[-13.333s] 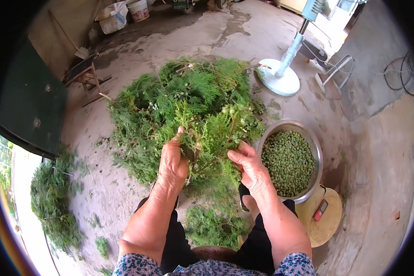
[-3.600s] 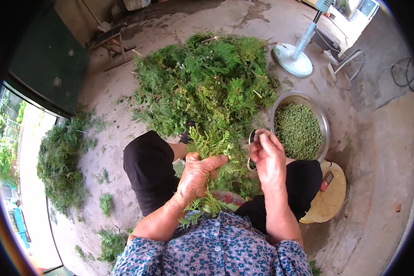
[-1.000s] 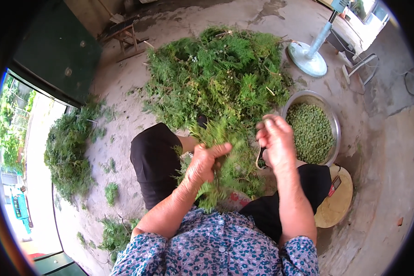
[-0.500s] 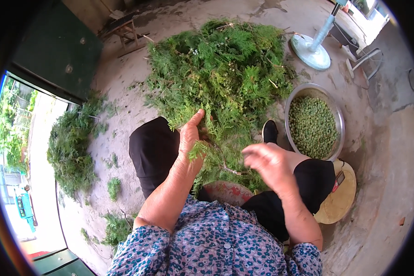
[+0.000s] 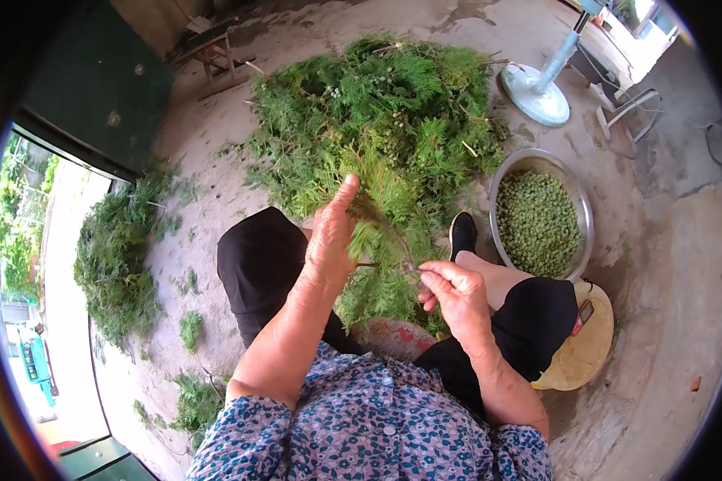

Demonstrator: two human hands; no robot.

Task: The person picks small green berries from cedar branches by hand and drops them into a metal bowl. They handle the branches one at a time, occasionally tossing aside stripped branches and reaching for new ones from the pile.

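Moved onto the sprig, right hand pinches its near end, axis slanting forward-left toward left hand, whose grip is hidden.

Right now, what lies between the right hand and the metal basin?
In the head view, the bare right shin lies between right hand and basin.

Yellow-green sprig at centre; deeper green branch pile at upper centre; silver basin, pale green berries at right; blue-and-lilac floral shirt at bottom.
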